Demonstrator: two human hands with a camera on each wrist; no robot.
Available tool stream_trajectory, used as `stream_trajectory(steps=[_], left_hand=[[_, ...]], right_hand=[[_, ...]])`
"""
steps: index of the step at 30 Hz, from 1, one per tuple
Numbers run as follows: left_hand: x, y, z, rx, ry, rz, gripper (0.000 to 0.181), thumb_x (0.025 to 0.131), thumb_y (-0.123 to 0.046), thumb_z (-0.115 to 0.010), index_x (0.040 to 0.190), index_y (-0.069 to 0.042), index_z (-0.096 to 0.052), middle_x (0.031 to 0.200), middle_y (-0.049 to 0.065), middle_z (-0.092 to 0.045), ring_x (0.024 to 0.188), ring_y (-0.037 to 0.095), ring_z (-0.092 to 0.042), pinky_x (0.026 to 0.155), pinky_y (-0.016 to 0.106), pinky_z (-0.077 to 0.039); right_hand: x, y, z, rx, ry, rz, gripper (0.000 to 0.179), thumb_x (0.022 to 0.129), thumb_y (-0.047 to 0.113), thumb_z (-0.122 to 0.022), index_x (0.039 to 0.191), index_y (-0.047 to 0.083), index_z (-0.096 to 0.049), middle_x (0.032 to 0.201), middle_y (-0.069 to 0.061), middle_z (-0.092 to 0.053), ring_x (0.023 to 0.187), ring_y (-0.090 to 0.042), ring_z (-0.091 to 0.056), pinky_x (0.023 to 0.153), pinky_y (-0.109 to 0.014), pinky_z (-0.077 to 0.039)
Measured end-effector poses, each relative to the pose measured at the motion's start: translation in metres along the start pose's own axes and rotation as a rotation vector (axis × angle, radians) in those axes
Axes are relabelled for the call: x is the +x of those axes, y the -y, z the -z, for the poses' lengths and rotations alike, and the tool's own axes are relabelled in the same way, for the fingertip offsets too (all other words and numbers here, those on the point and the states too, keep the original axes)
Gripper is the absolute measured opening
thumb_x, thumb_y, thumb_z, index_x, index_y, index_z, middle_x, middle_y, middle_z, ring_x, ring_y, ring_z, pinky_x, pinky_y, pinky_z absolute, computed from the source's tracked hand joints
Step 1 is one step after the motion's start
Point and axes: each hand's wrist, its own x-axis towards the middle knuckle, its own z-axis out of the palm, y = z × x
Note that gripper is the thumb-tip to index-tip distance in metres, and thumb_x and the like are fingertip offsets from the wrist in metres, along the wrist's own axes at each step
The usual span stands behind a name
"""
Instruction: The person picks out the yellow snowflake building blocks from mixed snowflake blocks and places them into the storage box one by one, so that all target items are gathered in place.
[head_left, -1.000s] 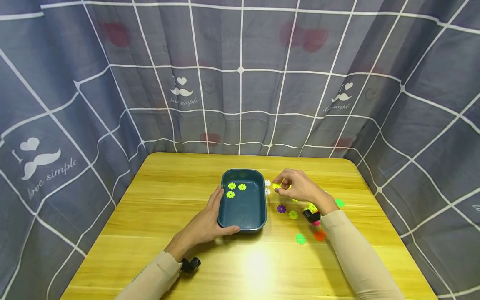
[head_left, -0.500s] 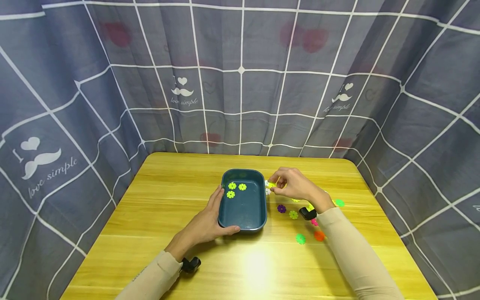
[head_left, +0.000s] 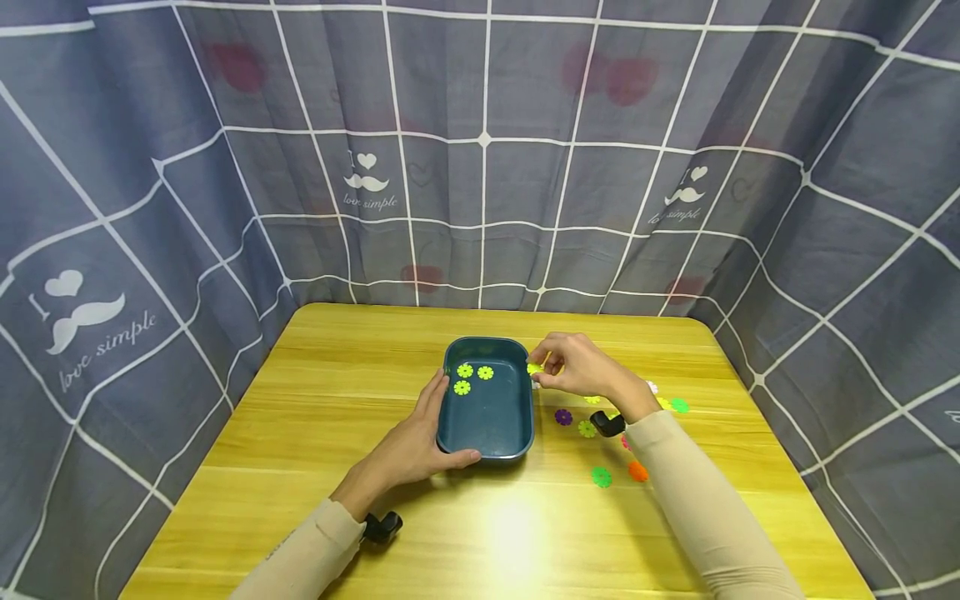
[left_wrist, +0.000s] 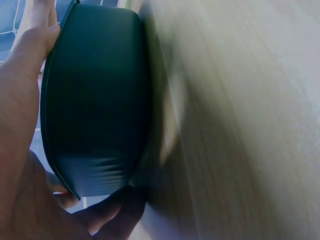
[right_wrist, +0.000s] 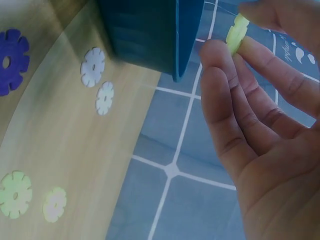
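Note:
A dark teal plastic box (head_left: 487, 425) stands in mid-table with several yellow-green notched discs (head_left: 465, 370) lying in its far left part. My left hand (head_left: 408, 442) holds it, thumb at the near rim and fingers along the left side; the left wrist view shows the box wall (left_wrist: 100, 90) between thumb and fingers. My right hand (head_left: 581, 367) pinches a yellow notched disc (right_wrist: 237, 32) between thumb and fingertips, right at the box's right rim in the head view. Below that hand, two white notched discs (right_wrist: 93, 67) lie beside the box.
Several loose discs lie on the wooden table (head_left: 330, 367) right of the box, including a purple one (head_left: 563, 417), a green one (head_left: 602, 477) and an orange one (head_left: 637, 471). A grey checked curtain (head_left: 450, 183) surrounds the table.
My right hand has moved left with the yellow disc, from over the table to the box's right rim. My left hand and the box stay put.

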Motion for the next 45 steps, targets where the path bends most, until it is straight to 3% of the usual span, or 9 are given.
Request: stream_trajectory(steps=[16,21,36,45], left_hand=[[0.000,-0.002,0.001,-0.005,0.011,0.009,0.145,0.089,-0.074,-0.093,0.189,-0.011,-0.009,0.200,0.004,0.001,0.158,0.051,-0.060,0.121,0.069,-0.058],[0.001,-0.001,0.001,-0.003,0.009,0.010,0.147,0.088,-0.077,-0.092,0.189,-0.011,-0.008,0.200,0.004,0.001,0.158,0.051,-0.060,0.120,0.069,-0.059],[-0.003,0.000,-0.004,-0.009,-0.003,0.019,0.143,0.090,-0.073,-0.093,0.189,-0.013,-0.009,0.200,0.002,0.000,0.154,0.050,-0.064,0.116,0.069,-0.061],[-0.002,0.001,-0.004,-0.004,-0.004,0.024,0.145,0.089,-0.074,-0.093,0.189,-0.012,-0.009,0.200,0.002,0.000,0.149,0.050,-0.067,0.111,0.068,-0.063]], right_hand=[[0.010,0.011,-0.003,-0.003,0.059,-0.006,0.019,0.101,0.016,-0.089,0.120,0.012,-0.087,0.115,-0.004,-0.082,0.088,-0.006,-0.079,0.087,-0.030,-0.069],[0.016,0.013,-0.004,-0.006,0.075,0.003,0.020,0.101,0.018,-0.089,0.120,0.013,-0.088,0.114,-0.003,-0.080,0.088,-0.011,-0.080,0.087,-0.033,-0.070],[0.030,0.019,-0.012,-0.005,0.127,0.023,0.019,0.102,0.015,-0.086,0.120,0.015,-0.088,0.114,-0.002,-0.079,0.088,-0.001,-0.077,0.086,-0.024,-0.067],[0.044,0.023,-0.018,0.013,0.172,0.024,0.021,0.103,0.018,-0.087,0.122,0.011,-0.088,0.116,-0.004,-0.080,0.089,-0.004,-0.078,0.086,-0.024,-0.068]])
